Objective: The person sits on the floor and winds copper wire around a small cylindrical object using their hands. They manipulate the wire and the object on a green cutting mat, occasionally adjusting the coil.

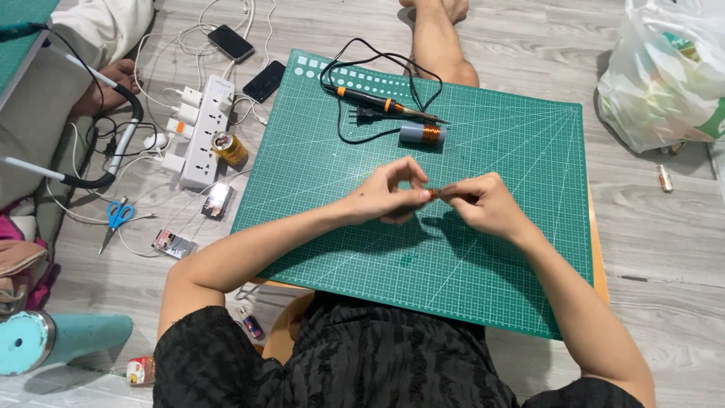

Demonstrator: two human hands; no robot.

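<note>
Fingers (418,194) of the left hand (381,198) and the right hand (483,204) pinch a small copper-coloured piece (436,193) between them, closed on it from either side, just above the green cutting mat (483,295). What the piece is I cannot tell; it is tiny and mostly hidden. Held by so little, it could slip free and get lost on the mat. Farther up lie a soldering iron (381,103) and, just below its tip, a spool of copper wire (423,134); if the iron is hot, its tip could scorch the spool, or a reaching hand. Its cord (340,75) loops loosely and could snag. A power strip (205,128) and scissors (115,217) lie on the floor.
</note>
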